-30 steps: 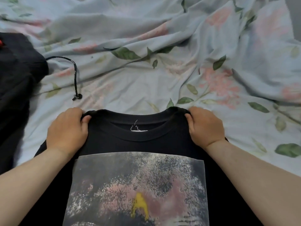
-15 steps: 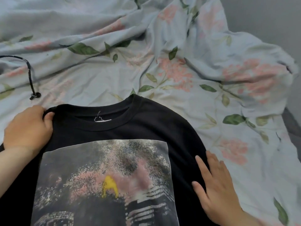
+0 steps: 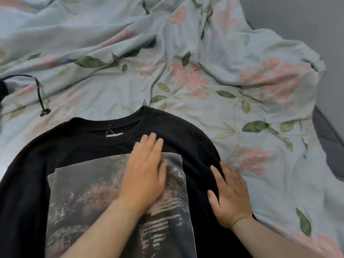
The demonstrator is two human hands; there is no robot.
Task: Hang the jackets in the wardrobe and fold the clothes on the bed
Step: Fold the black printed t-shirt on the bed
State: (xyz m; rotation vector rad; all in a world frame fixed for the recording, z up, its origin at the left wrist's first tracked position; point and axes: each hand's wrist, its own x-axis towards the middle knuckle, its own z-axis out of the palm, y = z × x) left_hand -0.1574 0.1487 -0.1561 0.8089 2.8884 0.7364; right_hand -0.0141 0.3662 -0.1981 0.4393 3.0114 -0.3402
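Step in hand: by the look of it, smoothing the t-shirt [image 3: 186,131] flat before the first fold.
Place of the t-shirt: face up on the near part of the bed [image 3: 204,90], collar towards the far side, print [image 3: 78,192] uppermost.
Doing it well: sweep from the middle out to the right edge with flat palms; press lightly so the rumpled sheet beneath does not drag along; square the right shoulder and side seam before folding.
Left hand [image 3: 143,175]: open and palm down, fingers straight and close together, resting on the far right corner of the print, fingertips just short of the collar; gripping nothing.
Right hand [image 3: 230,194]: open and flat, fingers slightly spread, pressing the right edge of the t-shirt below the shoulder; gripping nothing.
Elsewhere: black cord [image 3: 40,92] with a knotted end on the sheet, far left, well apart from both hands.
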